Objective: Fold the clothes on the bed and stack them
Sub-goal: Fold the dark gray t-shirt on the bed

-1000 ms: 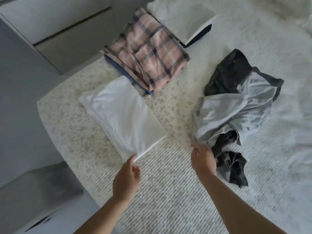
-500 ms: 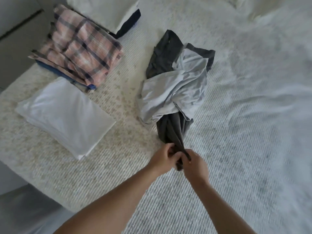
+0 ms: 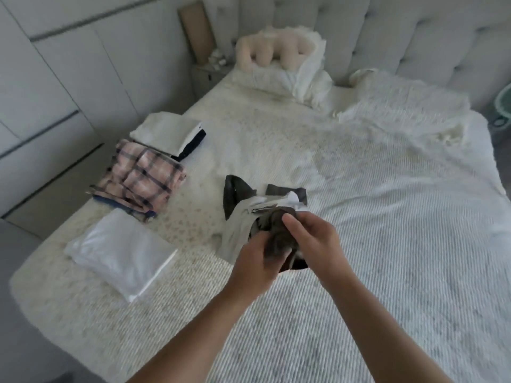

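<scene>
Both my hands hold a dark grey garment [image 3: 279,230] lifted above the middle of the bed [image 3: 387,244]. My left hand [image 3: 257,258] grips its bunched end from the left and my right hand [image 3: 312,239] grips it from the right. A light grey garment [image 3: 239,225] hangs tangled with it. Along the bed's left edge lie a folded white piece [image 3: 119,252], a folded pink plaid piece [image 3: 141,179] on a blue one, and a folded white piece [image 3: 166,134] over a dark one.
A pillow with a beige plush toy [image 3: 273,53] sits at the head of the bed by the tufted headboard [image 3: 414,37]. White wardrobe doors [image 3: 55,78] run along the left. A crumpled white blanket [image 3: 401,111] lies at the back right.
I pulled the dark garment up off the bed with both hands, and the light grey one came up with it. The view tilted up toward the headboard.
</scene>
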